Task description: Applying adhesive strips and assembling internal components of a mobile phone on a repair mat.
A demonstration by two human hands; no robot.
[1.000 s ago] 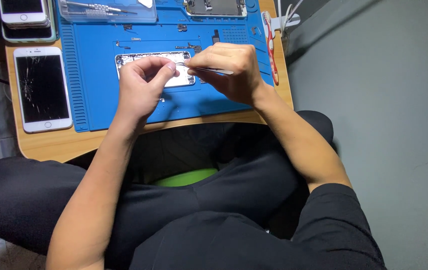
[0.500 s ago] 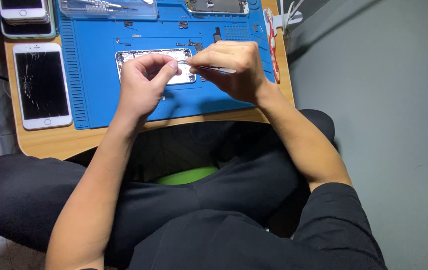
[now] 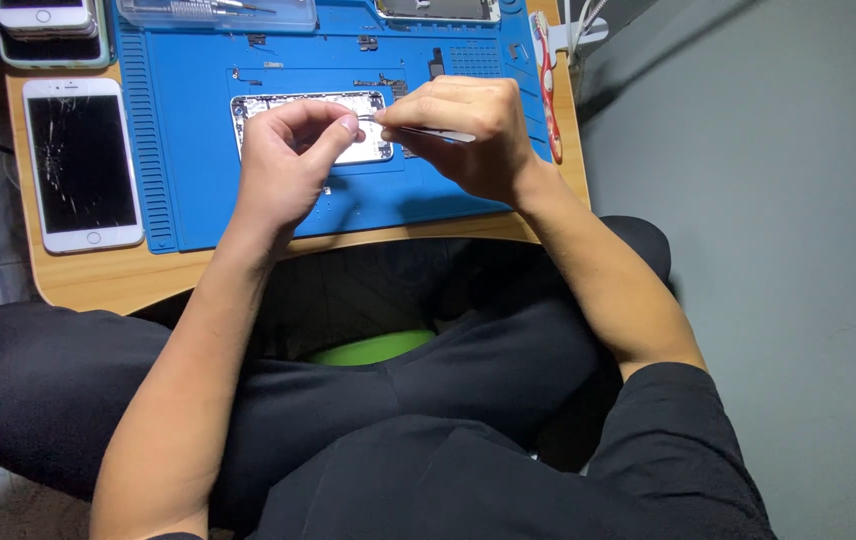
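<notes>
The right hand pinches a pair of thin metal tweezers between thumb and fingers, held low and nearly flat so the tips point toward nine o'clock, right at the left hand's fingertips. The left hand is curled closed, thumb and forefinger pressed together on something too small to make out, seemingly steadying it for the tweezer tips. Both hands hover directly over the opened phone body, which lies face-up in the middle of the blue work mat; working straight above it keeps any tiny part over the mat.

The phone body acts as a shallow tray: its inner frame shows pale metal parts and fittings, but the hands cover much of it. Around it, toward twelve o'clock, small dark screws and brackets sit loose on the mat. At the mat's twelve o'clock edge lies a clear plastic box with slim metal tools inside; exactly which tools I cannot tell. Another opened phone part rests at one o'clock, cut off by the frame.

At nine o'clock, off the mat on the wooden table, a white phone with a cracked screen lies face-up, and a stack of more phones sits at eleven o'clock. A red-handled tool lies along the mat's three o'clock edge.
</notes>
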